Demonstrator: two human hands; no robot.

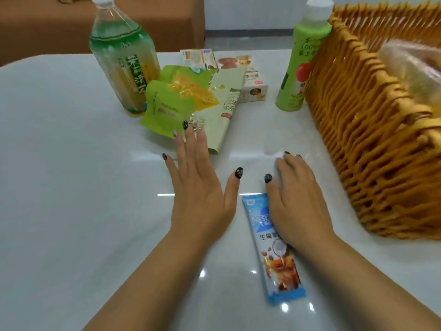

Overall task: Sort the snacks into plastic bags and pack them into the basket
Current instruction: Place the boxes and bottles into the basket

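While the right hand [298, 204] rests with relaxed fingers over the sachet [274, 249], left hand [200, 187] lies flat and spread just left of it. Sachet's long axis points away toward the pouches [167, 101]; basket [372, 130] stands to its right.

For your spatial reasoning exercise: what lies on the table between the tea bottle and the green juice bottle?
In the head view, snack packs lie between the tea bottle and the juice bottle: green pouches, a long sachet and small boxes.
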